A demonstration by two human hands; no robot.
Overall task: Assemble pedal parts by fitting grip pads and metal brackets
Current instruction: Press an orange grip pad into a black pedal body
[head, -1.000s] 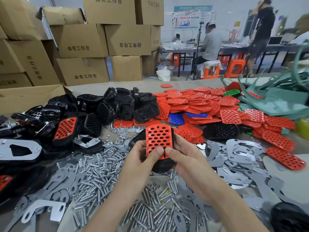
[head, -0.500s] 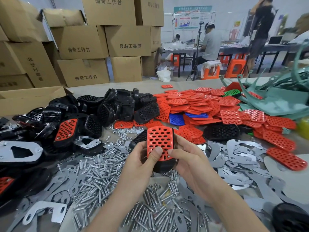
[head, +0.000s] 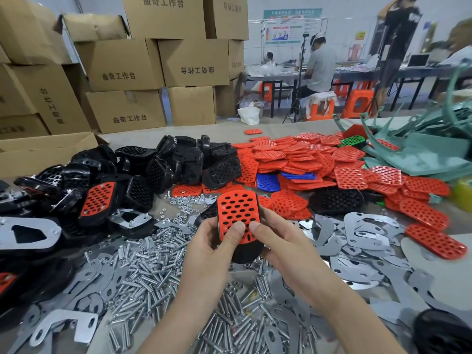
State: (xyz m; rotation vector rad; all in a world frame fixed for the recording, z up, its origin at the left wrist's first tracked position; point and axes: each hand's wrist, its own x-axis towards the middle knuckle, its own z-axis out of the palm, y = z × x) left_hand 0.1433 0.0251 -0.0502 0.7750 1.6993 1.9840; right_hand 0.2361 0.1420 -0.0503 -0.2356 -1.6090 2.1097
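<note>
I hold a black pedal body (head: 246,252) upright over the table, with a red perforated grip pad (head: 236,209) lying on its face. My left hand (head: 217,242) grips its left side and my right hand (head: 274,241) grips its right side. Both thumbs press on the pad's lower end. A heap of red grip pads (head: 319,164) lies behind to the right. Flat metal brackets (head: 362,231) spread out at the right. Bolts (head: 150,269) and nuts (head: 184,201) cover the table under my hands.
Black pedal bodies (head: 163,164) pile up at the left, one fitted with a red pad (head: 98,198). Green plastic frames (head: 421,149) lie at the far right. Cardboard boxes (head: 122,67) stack behind the table. Two people work at benches at the back.
The pedal and both hands have stayed almost in place. My thumbs have slid slightly on the pad's lower end, and the pad sits a little closer onto the black body.
</note>
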